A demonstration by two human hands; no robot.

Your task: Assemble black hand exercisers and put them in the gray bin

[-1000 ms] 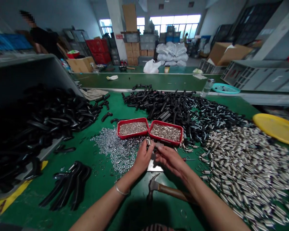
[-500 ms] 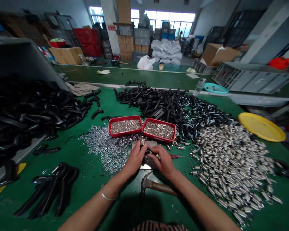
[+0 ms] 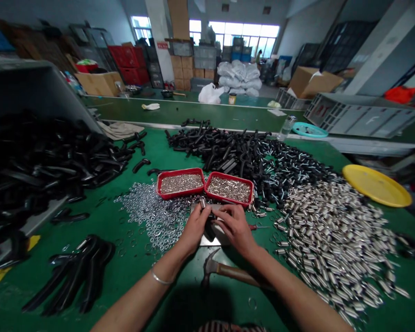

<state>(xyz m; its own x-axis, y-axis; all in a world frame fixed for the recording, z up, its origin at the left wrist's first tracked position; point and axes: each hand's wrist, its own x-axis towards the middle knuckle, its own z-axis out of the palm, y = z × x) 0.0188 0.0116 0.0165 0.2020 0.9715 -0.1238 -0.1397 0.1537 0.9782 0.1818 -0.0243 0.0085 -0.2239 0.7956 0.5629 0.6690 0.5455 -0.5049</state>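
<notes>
Between finger and thumb, my left hand (image 3: pixel 195 227) is closed on a black plastic handle (image 3: pixel 210 232), with a metal coil spring (image 3: pixel 203 203) standing up at its top end. My right hand (image 3: pixel 238 226) meets it from the right, fingertips pinched at the handle's upper part; whatever small piece they hold is hidden. Both hands are over a flat metal plate (image 3: pixel 217 239). A claw hammer (image 3: pixel 230 271) lies just below the plate, and a screwdriver (image 3: pixel 255 227) lies to the right, partly behind my right hand.
Two red trays (image 3: pixel 180 183) of small metal pieces stand beyond my hands. Loose washers (image 3: pixel 155 216) spread at left, springs (image 3: pixel 335 240) heap at right, black parts (image 3: pixel 224 147) pile behind. A grey bin (image 3: pixel 27 87) spills black handles; several handles (image 3: pixel 79 272) lie front left.
My right hand's fingers have straightened somewhat and shifted at the black handle. The spring in my left hand now leans a little to the left. The view has tilted slightly.
</notes>
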